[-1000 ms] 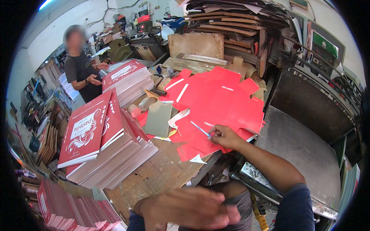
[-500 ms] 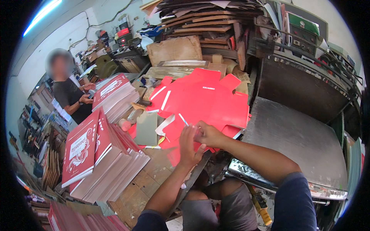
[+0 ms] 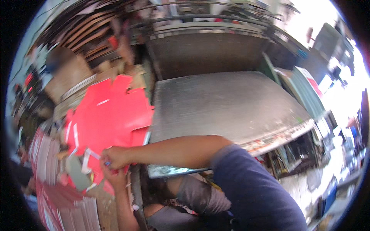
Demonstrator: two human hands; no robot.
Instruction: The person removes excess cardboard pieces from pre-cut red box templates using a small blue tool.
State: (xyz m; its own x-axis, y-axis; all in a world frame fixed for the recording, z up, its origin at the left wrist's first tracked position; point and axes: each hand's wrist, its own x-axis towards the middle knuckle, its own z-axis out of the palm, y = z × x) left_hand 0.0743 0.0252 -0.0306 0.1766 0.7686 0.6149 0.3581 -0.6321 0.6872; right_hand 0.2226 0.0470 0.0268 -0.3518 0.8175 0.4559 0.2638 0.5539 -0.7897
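Observation:
A stack of red die-cut cardboard sheets (image 3: 110, 115) lies at the left, with white slits and tabs along its near edge. My right hand (image 3: 115, 157) reaches across from the right and pinches the near edge of the top red sheet. Right below it, my left hand (image 3: 114, 176) comes up from the bottom and grips the same edge from underneath. Both hands are close together at the sheet's lower corner.
A large grey metal platen (image 3: 227, 104) of a press fills the middle and right. Stacks of red and white printed cartons (image 3: 50, 181) lie at the lower left. Brown cardboard sheets (image 3: 77, 73) are piled behind. Machine parts and clutter (image 3: 293, 154) hang below the platen edge.
The view has swung sharply to the right, so the press platen now fills the middle. Both hands stay on the near edge of the red sheet. The other person has left the view.

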